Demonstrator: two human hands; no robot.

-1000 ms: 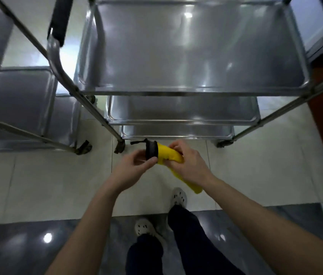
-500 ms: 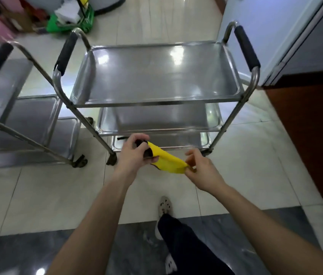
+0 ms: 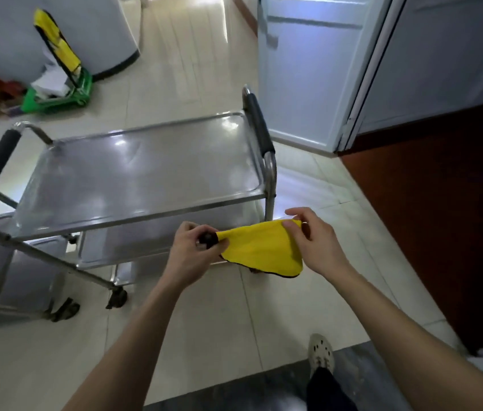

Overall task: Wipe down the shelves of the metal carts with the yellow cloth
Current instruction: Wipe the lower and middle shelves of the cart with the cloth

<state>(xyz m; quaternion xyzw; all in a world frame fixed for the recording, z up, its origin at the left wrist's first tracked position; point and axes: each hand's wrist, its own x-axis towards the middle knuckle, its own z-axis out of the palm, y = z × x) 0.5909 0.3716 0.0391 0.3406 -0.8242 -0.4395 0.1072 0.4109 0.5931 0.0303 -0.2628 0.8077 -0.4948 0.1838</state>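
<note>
Both arms reach forward from the bottom of the view, bare to the elbow. The left hand is curled in a fist-like grip, pinching one end of the cloth along with a small dark bit at that end. The right hand is up a little higher, thumb and fingers nipping the other end of the cloth, with the other fingers spread loose. So both grips are closed on the cloth.

The yellow cloth hangs in the air between the two hands, pulled out sideways. Its long way runs left to right, and its top edge climbs a little toward the right hand. The bottom sags down in a round curve with a thin dark edge.

The cloth is just in front of the cart, near its right corner and below its top shelf, not touching it. A second cart stands at the left. One shoe shows on the floor below.
</note>
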